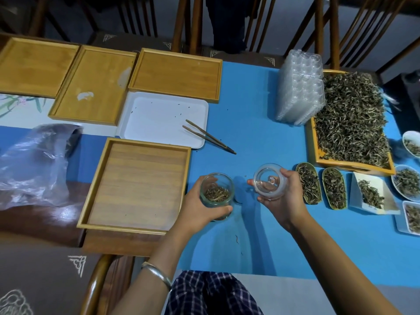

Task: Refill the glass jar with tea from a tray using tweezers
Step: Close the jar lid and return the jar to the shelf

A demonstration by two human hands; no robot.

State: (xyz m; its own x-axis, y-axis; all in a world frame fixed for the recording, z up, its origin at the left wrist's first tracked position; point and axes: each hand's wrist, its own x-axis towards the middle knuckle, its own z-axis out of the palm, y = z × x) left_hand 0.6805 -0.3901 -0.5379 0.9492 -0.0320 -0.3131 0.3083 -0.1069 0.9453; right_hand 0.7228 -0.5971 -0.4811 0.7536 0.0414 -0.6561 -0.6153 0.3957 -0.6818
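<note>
My left hand grips a small glass jar with a layer of dry tea at its bottom, held just above the blue cloth. My right hand holds the jar's clear glass lid, off the jar and to its right. Dark wooden tweezers lie unheld, half on a white plastic tray and half on the cloth, beyond the jar. A wooden tray heaped with loose tea leaves stands at the far right.
Several empty wooden trays fill the left and back. A stack of clear plastic containers stands beside the tea tray. Small dishes of tea line the right edge. A crumpled plastic bag lies at the left. Chairs stand behind the table.
</note>
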